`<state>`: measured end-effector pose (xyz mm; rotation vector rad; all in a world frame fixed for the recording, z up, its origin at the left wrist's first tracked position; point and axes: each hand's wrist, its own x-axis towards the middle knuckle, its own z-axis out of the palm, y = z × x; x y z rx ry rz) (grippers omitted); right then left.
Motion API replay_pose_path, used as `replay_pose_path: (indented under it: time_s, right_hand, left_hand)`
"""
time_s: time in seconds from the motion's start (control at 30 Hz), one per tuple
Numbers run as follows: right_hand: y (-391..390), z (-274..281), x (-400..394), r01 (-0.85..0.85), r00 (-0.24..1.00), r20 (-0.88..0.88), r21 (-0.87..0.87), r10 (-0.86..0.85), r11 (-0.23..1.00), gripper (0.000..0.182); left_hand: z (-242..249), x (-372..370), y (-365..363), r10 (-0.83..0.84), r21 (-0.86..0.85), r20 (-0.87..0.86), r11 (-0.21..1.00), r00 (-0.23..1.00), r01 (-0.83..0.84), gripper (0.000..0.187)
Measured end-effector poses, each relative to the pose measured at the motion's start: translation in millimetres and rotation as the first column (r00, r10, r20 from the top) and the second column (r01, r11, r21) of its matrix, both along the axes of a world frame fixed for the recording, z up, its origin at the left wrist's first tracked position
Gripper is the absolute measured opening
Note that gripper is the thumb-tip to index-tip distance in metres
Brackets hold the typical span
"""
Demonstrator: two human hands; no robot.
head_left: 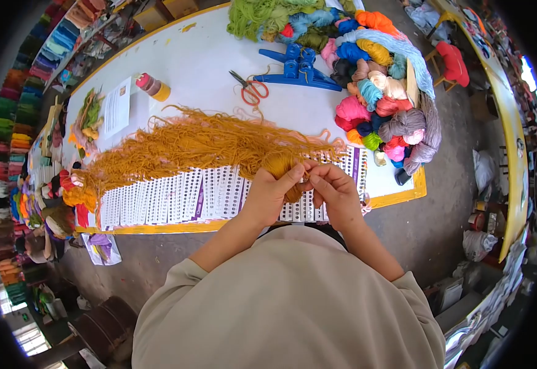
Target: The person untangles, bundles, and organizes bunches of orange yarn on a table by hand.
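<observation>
My left hand (268,194) is wrapped round a ball of mustard-brown yarn (279,165) near the table's front edge. Just to its right, my right hand (335,189) has its thumb and fingers pinched together, close to the left fingertips; a bit of the same yarn shows between the hands, but what the right fingers grip is too small to tell. Behind and left of them spreads a long loose heap of mustard-brown yarn (182,144). Under it lie white cards with rows of holes (151,200), some with purple strips.
Orange-handled scissors (254,92) and a blue plastic device (296,67) lie beyond the heap. Many coloured skeins (394,89) cover the table's right side. A yarn cone (153,87) and a printed sheet (117,106) are at the left. The yellow table edge (397,195) is close in front.
</observation>
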<state>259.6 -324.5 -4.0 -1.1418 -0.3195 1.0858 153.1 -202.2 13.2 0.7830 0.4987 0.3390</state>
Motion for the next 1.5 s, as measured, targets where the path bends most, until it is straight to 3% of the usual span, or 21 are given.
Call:
replay_pose_path:
  time_s: [0.13,0.37,0.57,0.63,0.73,0.83,1.0,1.2,1.33,1.5]
  right_hand:
    - [2,8,-3,0.028,1.000,-0.005,0.003,-0.028,1.000,0.011]
    - [-2,10,-3,0.008,0.999,-0.031,-0.025,-0.009,1.000,0.018]
    - [-3,7,-3,0.037,0.995,-0.094,-0.013,-0.038,0.999,0.020]
    - [-3,4,-2,0.046,0.991,-0.128,-0.007,-0.047,0.999,0.020]
    - [-2,0,-2,0.081,0.982,-0.169,-0.006,-0.081,0.997,0.020]
    - [-2,1,-3,0.076,0.984,-0.161,-0.008,-0.076,0.997,0.018]
    - [2,-3,-7,0.051,0.998,0.027,-0.113,-0.048,0.992,0.019]
    - [5,-6,-10,0.030,0.999,0.043,-0.117,-0.025,0.993,0.013]
    - [10,-5,-14,0.053,0.998,0.032,-0.118,-0.049,0.992,0.013]
    - [10,-9,-15,0.077,0.988,-0.127,-0.085,-0.087,0.993,0.011]
  left_hand:
    - [-3,-1,1,-0.075,0.080,-0.013,0.994,0.997,0.076,0.025]
    - [-4,-2,-4,-0.043,0.073,-0.050,0.996,0.998,0.047,0.026]
    - [-3,-3,-3,-0.020,0.006,-0.064,1.000,0.998,0.020,0.029]
    - [-7,-4,0,-0.039,-0.117,0.048,0.992,0.998,0.044,0.035]
    - [-6,-5,1,-0.030,-0.220,0.079,0.974,0.996,0.047,0.039]
    - [-12,-5,3,-0.054,-0.219,0.057,0.973,0.997,0.065,0.040]
    - [-10,-5,5,-0.088,-0.120,0.051,0.988,0.995,0.093,0.031]
    - [-14,-5,5,-0.063,-0.096,-0.018,0.994,0.998,0.061,0.019]
    - [-15,-7,8,-0.049,-0.106,-0.006,0.993,0.999,0.048,0.019]
    - [-18,-10,9,-0.053,-0.081,-0.026,0.995,0.998,0.050,0.021]
